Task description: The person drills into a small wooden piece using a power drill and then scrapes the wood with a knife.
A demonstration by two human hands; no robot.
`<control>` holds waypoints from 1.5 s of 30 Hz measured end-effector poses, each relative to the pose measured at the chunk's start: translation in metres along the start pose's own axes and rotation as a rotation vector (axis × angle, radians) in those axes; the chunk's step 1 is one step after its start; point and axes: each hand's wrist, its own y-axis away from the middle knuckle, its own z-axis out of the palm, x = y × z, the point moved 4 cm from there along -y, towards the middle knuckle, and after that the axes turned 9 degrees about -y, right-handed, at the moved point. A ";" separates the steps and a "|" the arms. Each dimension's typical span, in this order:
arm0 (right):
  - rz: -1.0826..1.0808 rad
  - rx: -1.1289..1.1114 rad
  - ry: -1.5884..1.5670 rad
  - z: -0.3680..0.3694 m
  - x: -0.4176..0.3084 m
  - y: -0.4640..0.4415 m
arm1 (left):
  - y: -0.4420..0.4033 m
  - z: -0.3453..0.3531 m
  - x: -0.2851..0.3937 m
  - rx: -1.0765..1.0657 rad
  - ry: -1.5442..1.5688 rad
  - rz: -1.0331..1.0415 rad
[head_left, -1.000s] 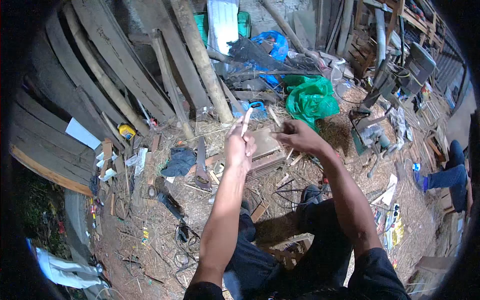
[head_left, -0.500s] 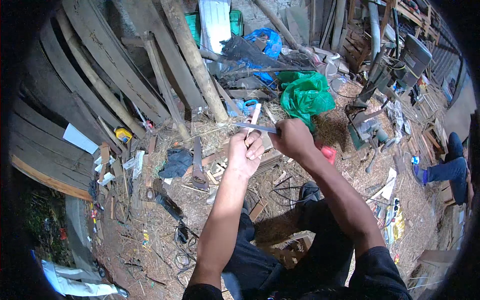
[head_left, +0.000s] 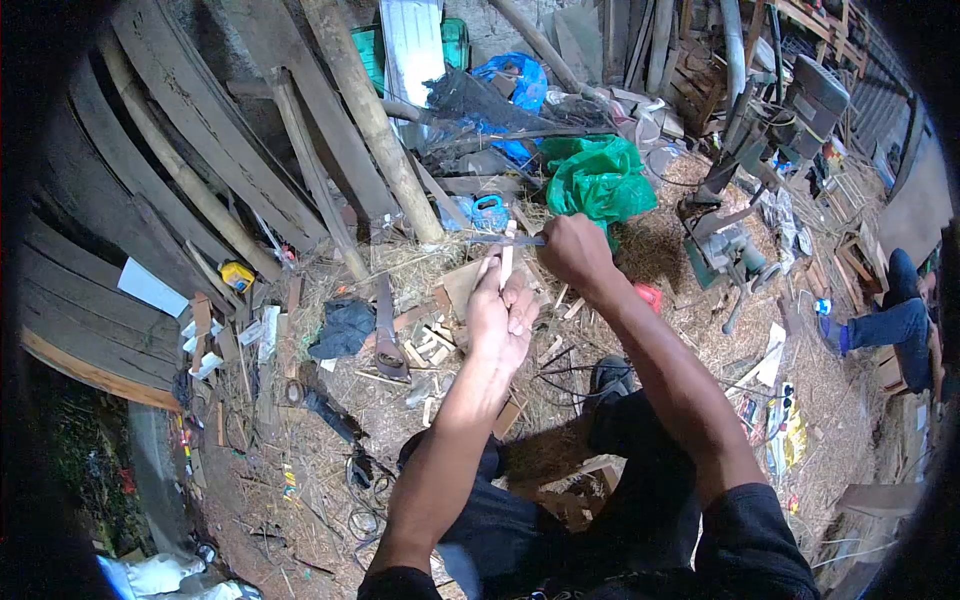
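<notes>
Between the fingers of my left hand point(head_left: 503, 312) stands a short, pale wooden stick point(head_left: 506, 264), pointing away from me. My right hand point(head_left: 577, 250) is closed around the handle of a knife. The knife's blade point(head_left: 488, 239) points left and crosses the stick close to its far end; whether it cuts in cannot be told. On the littered ground left of my left hand lies a handsaw point(head_left: 388, 335), with small wood offcuts point(head_left: 432, 347) beside it.
Planks and poles point(head_left: 365, 125) lean at the back left. A green plastic bag point(head_left: 600, 185) lies beyond my right hand. A machine with a motor point(head_left: 725, 245) stands to the right, and another person's leg point(head_left: 880, 325) shows at the right edge. Black cables point(head_left: 370, 490) lie front left.
The blade is now nearer the stick's far end. My left hand has turned, its palm and fingers showing more openly, and the stick points straighter ahead. The whole view has shifted slightly.
</notes>
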 end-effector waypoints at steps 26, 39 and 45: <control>0.028 0.002 -0.003 0.006 0.000 -0.007 | -0.003 -0.003 0.005 0.105 -0.168 -0.031; 0.043 -0.029 -1.035 -0.003 -0.009 0.012 | -0.044 -0.016 0.031 0.168 -0.852 0.420; 0.158 0.127 -1.270 0.004 -0.016 0.014 | -0.046 -0.004 0.019 0.153 -1.296 0.749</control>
